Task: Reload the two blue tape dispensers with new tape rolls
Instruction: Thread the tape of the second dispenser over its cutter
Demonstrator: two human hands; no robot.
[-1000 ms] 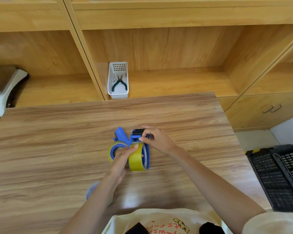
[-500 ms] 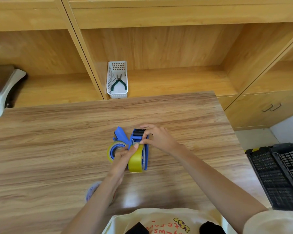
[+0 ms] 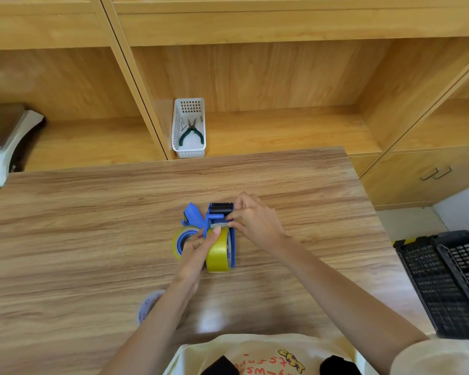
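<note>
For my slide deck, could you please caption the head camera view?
Both hands thread yellow tape through an upright blue dispenser on the wooden table, second dispenser beside it.

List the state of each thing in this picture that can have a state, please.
Right dispenser: upright, yellow roll loaded.
Left dispenser: lying flat, roll fitted.
Left hand: gripping the right dispenser.
Right hand: pinching at its front.
Basket: holds pliers.
Cabinet doors: closed.

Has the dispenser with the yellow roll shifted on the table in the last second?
No. The dispenser with the yellow roll sits at the same spot on the table, below the white basket; the slight image shift matches the camera's.
</note>
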